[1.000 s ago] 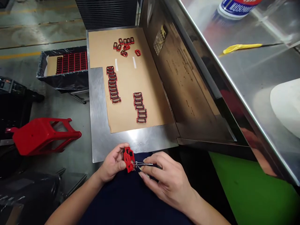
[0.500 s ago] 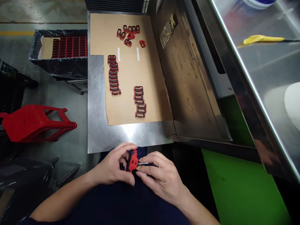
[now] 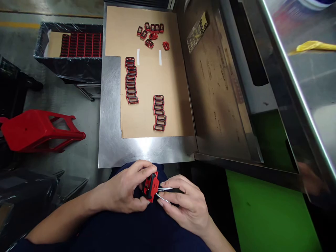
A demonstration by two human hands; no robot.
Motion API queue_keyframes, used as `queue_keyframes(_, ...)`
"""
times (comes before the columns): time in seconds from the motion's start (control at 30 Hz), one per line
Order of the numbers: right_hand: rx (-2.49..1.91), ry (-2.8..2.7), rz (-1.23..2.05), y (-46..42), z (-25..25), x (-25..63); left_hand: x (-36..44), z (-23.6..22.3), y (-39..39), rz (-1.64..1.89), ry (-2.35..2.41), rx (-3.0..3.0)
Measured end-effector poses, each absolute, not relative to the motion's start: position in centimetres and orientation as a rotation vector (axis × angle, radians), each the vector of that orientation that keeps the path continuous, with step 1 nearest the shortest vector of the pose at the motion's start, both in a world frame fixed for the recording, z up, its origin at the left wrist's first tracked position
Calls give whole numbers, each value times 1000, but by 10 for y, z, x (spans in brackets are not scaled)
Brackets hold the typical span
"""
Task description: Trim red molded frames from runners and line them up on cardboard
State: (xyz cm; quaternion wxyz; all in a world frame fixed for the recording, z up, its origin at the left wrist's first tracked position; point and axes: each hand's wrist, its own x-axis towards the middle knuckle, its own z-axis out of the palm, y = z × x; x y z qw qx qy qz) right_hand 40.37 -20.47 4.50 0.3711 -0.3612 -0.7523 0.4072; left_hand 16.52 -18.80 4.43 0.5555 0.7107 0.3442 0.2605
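Over my lap, just off the table's front edge, my left hand [image 3: 127,189] is closed round a small red-and-black plastic frame [image 3: 150,187], gripping its ends between thumb and fingers. My right hand [image 3: 185,199] pinches a pair of shiny metal tweezers [image 3: 165,189] whose tips meet the red side of the frame. Whether the tips go into a slot there is too small to tell. Farther up, a right-hand row of like frames [image 3: 159,112] and a longer left-hand row [image 3: 131,80] lie on the cardboard sheet [image 3: 147,122].
A loose group of red-black frames [image 3: 149,43] lies at the cardboard's far end. The steel table [image 3: 110,147] has a tall panel [image 3: 217,87] on its right. Left stand a plastic-lined box [image 3: 70,66] of packed frames and a red stool [image 3: 28,129].
The frame in my left hand has turned so its black face shows more. The tweezers' two arms are more visible and spread. My head view has shifted slightly.
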Motion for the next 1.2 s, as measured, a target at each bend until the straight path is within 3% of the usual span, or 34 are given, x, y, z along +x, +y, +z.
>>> queue_keyframes(0.7, -914, -2015, 867, -201, 52, 397, 170, 41, -190, 742, 848, 1663)
queue_keyframes(1.2, -937, -2069, 950, -206, 55, 399, 172, 37, -195, 752, 889, 1694)
